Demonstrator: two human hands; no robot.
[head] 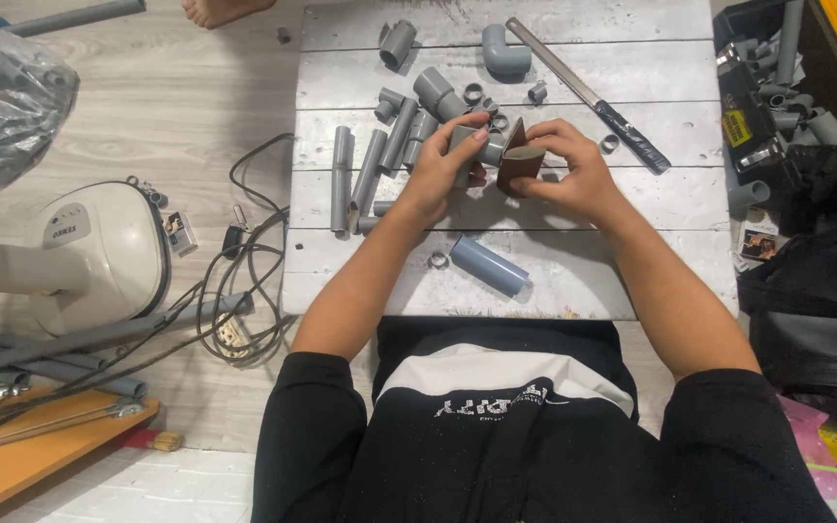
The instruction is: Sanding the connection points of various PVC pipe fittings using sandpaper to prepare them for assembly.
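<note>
My left hand [441, 167] grips a short grey pipe fitting [478, 145] over the middle of a white plank table [632, 203]. My right hand [573, 169] holds a folded piece of brown sandpaper [516, 165] pressed against the end of that fitting. Both hands meet above the table, fingers curled around what they hold. A loose grey pipe piece [489, 265] and a small ring [438, 260] lie on the table just in front of my wrists.
Several grey pipe lengths [360, 174], elbows [504, 50] and couplings lie across the far table half, with a long saw blade [588, 95]. A box of fittings [777, 87] stands right; a white appliance [99, 252], cables and long pipes lie left on the floor.
</note>
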